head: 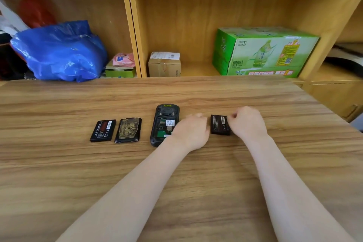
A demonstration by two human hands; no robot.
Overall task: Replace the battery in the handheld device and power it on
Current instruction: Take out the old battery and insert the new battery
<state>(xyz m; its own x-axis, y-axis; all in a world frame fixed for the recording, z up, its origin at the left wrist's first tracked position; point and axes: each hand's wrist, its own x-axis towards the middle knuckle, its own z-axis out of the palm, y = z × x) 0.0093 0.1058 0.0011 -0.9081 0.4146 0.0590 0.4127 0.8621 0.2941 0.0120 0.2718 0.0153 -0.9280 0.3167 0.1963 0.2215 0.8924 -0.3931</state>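
Observation:
The black handheld device [164, 124] lies face down at the table's middle, its battery bay open and bare. To its left lie the back cover [128, 129], inside up, and a red-labelled battery [103, 130]. To its right lies a black battery [219, 124] flat on the table. My right hand [247, 122] pinches that battery's right edge with curled fingers. My left hand [193, 130] rests between the device and the black battery, fingers curled, its wrist over the device's lower right corner.
The wooden table [176, 173] ends at a shelf unit behind. On the shelf stand a blue plastic bag [59, 53], a small cardboard box [164, 65] and a green drinks carton [263, 52]. The table's right edge runs diagonally past my right hand.

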